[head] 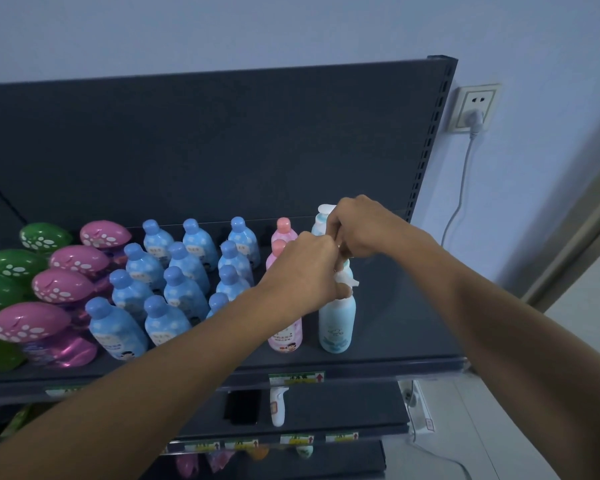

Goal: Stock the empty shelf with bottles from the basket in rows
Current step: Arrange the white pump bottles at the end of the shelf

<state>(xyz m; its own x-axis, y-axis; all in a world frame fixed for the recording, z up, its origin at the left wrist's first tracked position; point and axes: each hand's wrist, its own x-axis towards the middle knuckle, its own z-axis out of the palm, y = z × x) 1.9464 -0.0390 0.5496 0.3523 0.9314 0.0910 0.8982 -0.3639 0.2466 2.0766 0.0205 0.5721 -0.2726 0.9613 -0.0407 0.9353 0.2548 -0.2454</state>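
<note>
Hands meet over the right end of the top shelf (395, 337). The left hand (305, 268) curls round the white pump head of a pale-blue pump bottle (336, 323), which stands upright near the shelf's front edge, just right of the pink bottles (284, 336). The right hand (357, 226) comes in from above, its fingers bunched and bent down toward the same pump top. What they pinch, if anything, is hidden behind the left knuckles, so I cannot tell.

A second pump bottle (321, 218) stands at the back of the shelf, partly behind the right hand.

Left of the pink bottles run rows of blue bottles (174, 289), then pink mushroom bottles (61, 285) and green ones (13, 265) — all in lines from back to front.

A lower shelf holds a dark phone (241, 407) and a white handled item (278, 408). On the wall to the right is a socket (473, 105) with a plug in it.
</note>
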